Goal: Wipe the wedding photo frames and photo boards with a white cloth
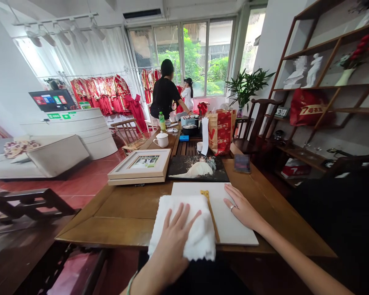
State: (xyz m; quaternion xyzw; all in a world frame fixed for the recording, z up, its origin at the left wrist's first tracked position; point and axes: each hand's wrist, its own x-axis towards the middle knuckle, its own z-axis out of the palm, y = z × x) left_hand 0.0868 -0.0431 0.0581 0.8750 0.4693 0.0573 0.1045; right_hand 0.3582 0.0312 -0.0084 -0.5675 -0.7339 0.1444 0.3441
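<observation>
My left hand (174,239) lies flat with spread fingers on a folded white towel (156,219). The towel covers the left part of a white board (233,227) on the wooden table, and its near edge hangs past the table's front. My right hand (241,207), a ring on one finger, rests open on the board's right side with its fingertips near the far edge. Between the hands runs a narrow yellow-brown strip (211,211), partly hidden by the towel; what it is I cannot make out.
Behind the board lie a dark picture panel (197,168) with a white gown and stacked picture frames (119,174). Farther back are a white lidded cup (162,139), a red-and-tan bag (219,133) and a green-capped bottle (162,121). Two people stand near the windows.
</observation>
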